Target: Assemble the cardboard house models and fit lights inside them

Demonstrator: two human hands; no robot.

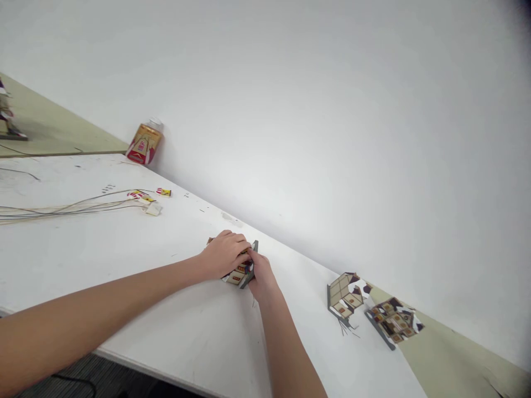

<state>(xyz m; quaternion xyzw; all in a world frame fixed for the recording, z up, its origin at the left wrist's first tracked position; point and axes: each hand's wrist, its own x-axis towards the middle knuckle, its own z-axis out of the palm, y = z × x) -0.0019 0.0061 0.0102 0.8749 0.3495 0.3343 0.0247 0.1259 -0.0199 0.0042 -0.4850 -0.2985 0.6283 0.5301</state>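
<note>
Cream and brown, the model house (234, 277) is tilted at the white tabletop's (199, 320) middle; the left hand (224, 255) curls closed over it, the right hand (262, 275) clasps its grey base (248, 280); firm base support and light pressure above should suit it best.

A craft workshop, it seems, from the miniature houses (237, 276) and loose wires (74, 210) on a white worktable (186, 326).
</note>
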